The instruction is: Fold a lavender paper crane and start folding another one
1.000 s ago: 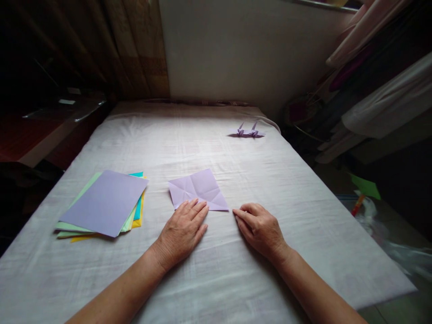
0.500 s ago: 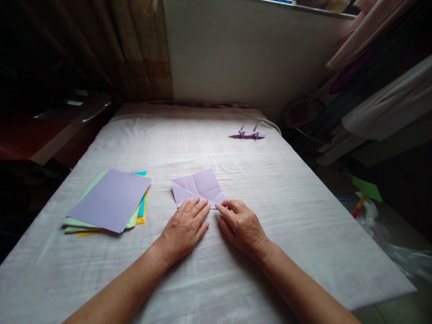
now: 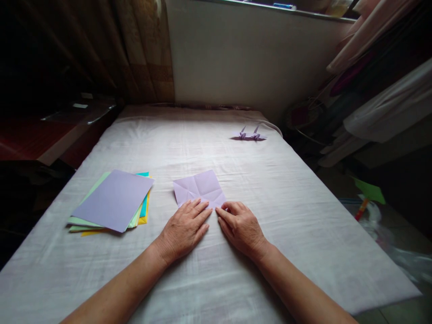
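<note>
A creased lilac sheet of origami paper point(image 3: 202, 185) lies on the cloth-covered surface, its near edge partly hidden under my fingers. My left hand point(image 3: 184, 230) rests flat on the paper's near left part, fingers stretched out. At the near right corner, my right hand point(image 3: 242, 228) has its thumb and index finger together on the paper's edge. Fold lines cross the sheet, and its left side lifts slightly. Farther back on the right stand small folded lilac paper figures point(image 3: 249, 134) with two upright points.
To the left lies a stack of coloured paper point(image 3: 114, 200), lilac on top with green, blue and yellow below. A dark red table point(image 3: 30, 137) stands at the far left. Clothes point(image 3: 398, 103) hang at the right, beside a green paper piece point(image 3: 370, 190) below the edge.
The whole view has shifted slightly. Both hands stay at the paper's near edge, with the right fingertips barely changed in position.
</note>
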Available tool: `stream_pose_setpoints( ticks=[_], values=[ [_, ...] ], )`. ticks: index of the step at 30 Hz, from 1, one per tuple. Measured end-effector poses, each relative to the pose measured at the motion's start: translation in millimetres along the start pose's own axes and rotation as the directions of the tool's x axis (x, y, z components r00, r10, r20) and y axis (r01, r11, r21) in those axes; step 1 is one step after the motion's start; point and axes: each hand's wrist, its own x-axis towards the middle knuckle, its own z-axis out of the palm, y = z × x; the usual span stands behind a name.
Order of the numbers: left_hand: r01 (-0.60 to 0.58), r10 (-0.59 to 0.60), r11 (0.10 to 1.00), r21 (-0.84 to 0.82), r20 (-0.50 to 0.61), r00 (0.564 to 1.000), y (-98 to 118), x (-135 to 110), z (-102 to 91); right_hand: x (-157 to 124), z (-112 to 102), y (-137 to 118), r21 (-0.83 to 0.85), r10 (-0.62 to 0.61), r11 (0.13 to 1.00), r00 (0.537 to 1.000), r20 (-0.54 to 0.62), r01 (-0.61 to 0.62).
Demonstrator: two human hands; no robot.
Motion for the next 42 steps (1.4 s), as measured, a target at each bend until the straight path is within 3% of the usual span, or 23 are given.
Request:
stream_pose_setpoints(
  ticks=[15,25,33,42],
  values=[
    [0.007,-0.013,0.985,0.171,0.034,0.999,-43.2,-50.0,-22.2,-1.7,2.7,1.9,0.022,-0.006,1.0,1.0,-0.027,0.007],
    [0.066,-0.061,0.98,0.188,-0.035,0.998,-38.1,-47.0,-25.9,-1.6,2.8,2.5,0.028,-0.016,0.999,1.0,-0.026,0.017],
    [0.129,-0.125,0.974,0.189,-0.03,0.992,-31.9,-38.7,-33.5,-2.2,5.3,2.9,0.019,-0.022,1.0,0.999,-0.035,0.022],
    [0.185,-0.158,0.965,0.186,-0.149,0.976,-26.6,-37.3,-39.0,-2.0,5.0,2.5,0.006,-0.022,1.0,0.999,-0.05,0.022]
  ],
)
